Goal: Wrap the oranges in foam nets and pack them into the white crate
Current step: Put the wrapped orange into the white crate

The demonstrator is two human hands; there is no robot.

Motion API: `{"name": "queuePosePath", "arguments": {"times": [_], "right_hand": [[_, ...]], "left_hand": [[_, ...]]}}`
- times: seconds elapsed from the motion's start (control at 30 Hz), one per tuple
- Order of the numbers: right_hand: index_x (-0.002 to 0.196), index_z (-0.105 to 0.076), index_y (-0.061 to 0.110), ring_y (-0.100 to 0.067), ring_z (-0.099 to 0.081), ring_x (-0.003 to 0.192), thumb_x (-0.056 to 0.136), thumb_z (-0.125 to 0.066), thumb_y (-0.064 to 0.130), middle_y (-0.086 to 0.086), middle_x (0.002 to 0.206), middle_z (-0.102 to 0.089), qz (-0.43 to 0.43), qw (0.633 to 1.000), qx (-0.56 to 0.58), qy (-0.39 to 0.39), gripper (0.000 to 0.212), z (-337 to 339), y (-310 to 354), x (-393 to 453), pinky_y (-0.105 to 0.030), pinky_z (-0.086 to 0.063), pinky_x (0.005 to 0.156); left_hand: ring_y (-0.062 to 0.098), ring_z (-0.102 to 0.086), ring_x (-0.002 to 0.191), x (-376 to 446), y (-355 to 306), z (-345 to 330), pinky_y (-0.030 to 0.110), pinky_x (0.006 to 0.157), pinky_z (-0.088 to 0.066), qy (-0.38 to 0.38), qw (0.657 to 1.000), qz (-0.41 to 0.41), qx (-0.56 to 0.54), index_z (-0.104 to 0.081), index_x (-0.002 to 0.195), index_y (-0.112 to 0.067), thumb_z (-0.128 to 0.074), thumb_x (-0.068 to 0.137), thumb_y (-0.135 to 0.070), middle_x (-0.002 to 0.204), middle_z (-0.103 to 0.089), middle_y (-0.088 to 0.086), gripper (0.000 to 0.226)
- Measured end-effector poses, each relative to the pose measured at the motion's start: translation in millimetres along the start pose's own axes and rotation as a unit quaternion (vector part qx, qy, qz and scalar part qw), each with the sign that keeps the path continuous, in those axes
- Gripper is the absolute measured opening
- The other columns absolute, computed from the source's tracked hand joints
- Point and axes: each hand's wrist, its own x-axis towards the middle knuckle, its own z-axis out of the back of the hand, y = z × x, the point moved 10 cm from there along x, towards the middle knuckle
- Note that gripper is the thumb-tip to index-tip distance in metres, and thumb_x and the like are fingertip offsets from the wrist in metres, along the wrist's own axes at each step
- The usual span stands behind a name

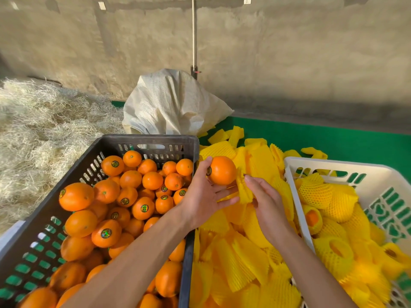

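Head view showed our left hand (203, 196) cupping an orange (222, 170) palm up, thumb curled over its top and fingers under it, above the gap between the dark crate (106, 143) and the loose nets (240, 252). Our right hand (266, 205) pinched a yellow net (243, 190) just beside that orange, the net touching its lower right side; so both grips were closed on something, neither spread. The dark crate at left held many bare oranges (106, 218), several with round stickers. Flattened nets lay heaped on the green surface (333, 138) between the two crates. At right the white crate (378, 174) held netted oranges (329, 196), piled against its near wall. Behind the dark crate stood a white woven sack (173, 101), and pale straw (44, 130) spread at far left below a grey wall (289, 52)
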Motion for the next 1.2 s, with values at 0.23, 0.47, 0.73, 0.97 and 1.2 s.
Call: {"name": "queuePosePath", "arguments": {"times": [0.23, 0.47, 0.73, 0.97, 1.2], "right_hand": [[0.120, -0.066, 0.038, 0.006, -0.059, 0.112, 0.086, -0.066, 0.039, 0.026, 0.116, -0.066, 0.115, 0.966, -0.230, -0.010, 0.034, -2.6, 18.5, -8.6, -0.016, -0.052, 0.086], [0.117, -0.067, 0.034, 0.004, -0.060, 0.108, 0.094, -0.068, 0.026, 0.019, 0.114, -0.067, 0.109, 0.948, -0.298, -0.017, 0.025, -0.8, 14.3, -5.8, -0.009, -0.049, 0.084], [0.086, -0.071, 0.016, -0.023, -0.066, 0.071, 0.083, -0.077, 0.005, 0.004, 0.075, -0.070, 0.101, 0.950, -0.284, -0.084, 0.013, 15.2, 13.1, -8.0, -0.037, -0.049, 0.058], [0.095, -0.073, 0.010, -0.018, -0.055, 0.069, 0.101, -0.062, 0.022, -0.017, 0.083, -0.069, 0.055, 0.978, -0.194, -0.048, 0.017, 27.6, 9.1, 7.7, -0.035, -0.045, 0.062], [0.102, -0.068, 0.028, -0.003, -0.045, 0.048, 0.105, -0.050, 0.033, 0.008, 0.064, -0.058, 0.190, 0.952, -0.224, -0.088, 0.019, 9.7, 43.1, -16.9, -0.013, -0.033, 0.041]], "left_hand": [[0.028, -0.063, 0.129, -1.0, 2.8, -4.4, 0.049, 0.109, -0.048, 0.022, 0.999, 0.009, 0.049, -0.054, 0.143, -0.015, -0.042, 0.097, -0.073, 0.132, -0.071, 0.011, 0.075], [0.027, -0.063, 0.127, 1.4, 4.8, -4.8, 0.049, 0.104, -0.053, 0.031, 0.998, 0.023, 0.057, -0.047, 0.151, -0.015, -0.045, 0.093, -0.076, 0.131, -0.071, 0.010, 0.083], [0.025, -0.061, 0.133, -3.1, 17.1, -22.0, 0.045, 0.112, -0.050, 0.096, 0.981, 0.025, 0.166, -0.049, 0.150, -0.025, -0.064, 0.084, -0.064, 0.146, -0.060, 0.007, 0.078], [0.021, -0.069, 0.120, 8.1, 5.1, -9.9, 0.031, 0.094, -0.059, 0.016, 0.982, -0.035, 0.184, -0.064, 0.130, -0.017, -0.077, 0.072, -0.060, 0.129, -0.071, 0.007, 0.073], [0.021, -0.069, 0.095, -3.0, -15.1, 1.4, 0.039, 0.079, -0.062, -0.131, 0.909, -0.169, 0.359, -0.060, 0.102, -0.018, -0.072, 0.067, -0.085, 0.104, -0.070, 0.005, 0.076]]}}
